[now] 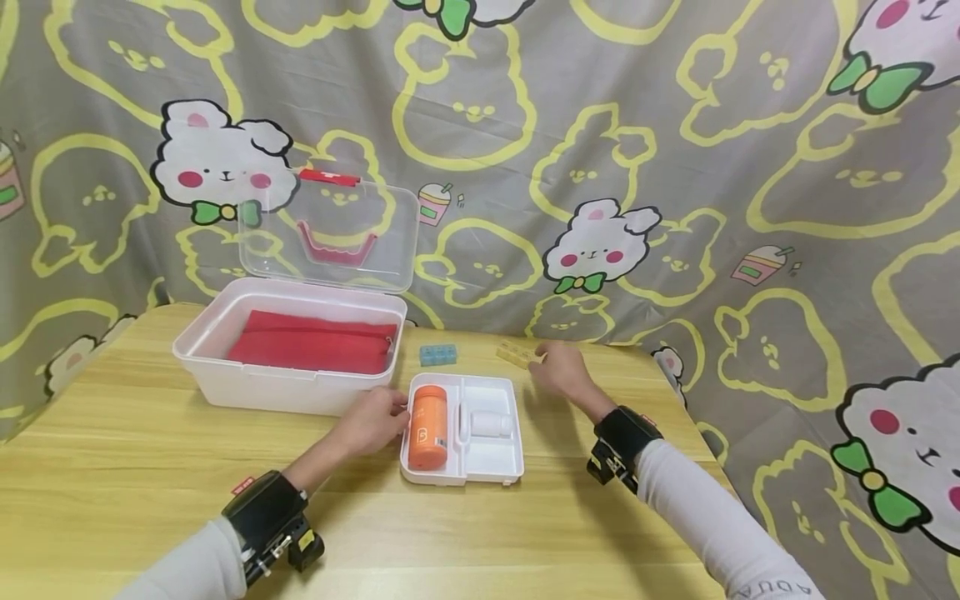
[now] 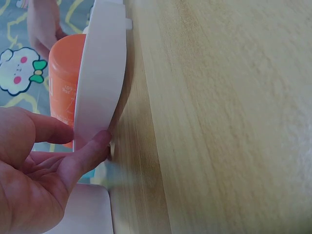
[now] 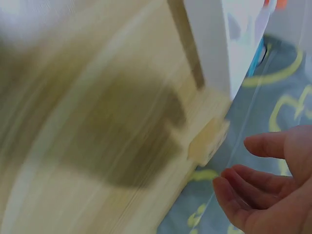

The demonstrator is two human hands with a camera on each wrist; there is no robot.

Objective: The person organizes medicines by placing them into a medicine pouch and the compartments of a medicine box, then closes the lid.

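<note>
A grey curtain (image 1: 480, 83) printed with yellow animal outlines and white rabbit faces fills the background, and in front of it lies a wood-grain table (image 1: 420, 550). The white storage box (image 1: 277, 392) sits on the table at 10 o'clock from the open white case; its clear lid (image 1: 330, 208) stands raised along the box's 12 o'clock side, and a red pouch (image 1: 315, 343) lies inside. The white case (image 1: 491, 458) lies opened flat near the middle of the table, with a divider running from 12 to 6 o'clock. At its 9 o'clock edge the left hand (image 1: 375, 421) pinches the case wall between thumb and finger. The right hand (image 1: 561, 368) is off at 2 o'clock from the case, its fingers gently bent and parted from the thumb, gripping nothing; whether a fingertip touches the yellow box is hard to tell. An orange bottle (image 1: 429, 427) lies in the case's 9 o'clock half, lengthwise from 12 to 6, and a smaller white container (image 1: 491, 425) lies on its side in the 3 o'clock half. A blue box (image 1: 438, 355) rests between 11 and 12 o'clock from the case, while the yellow box (image 1: 517, 356) sits at 1 o'clock near the table's far edge, slanted from 10 to 4.
</note>
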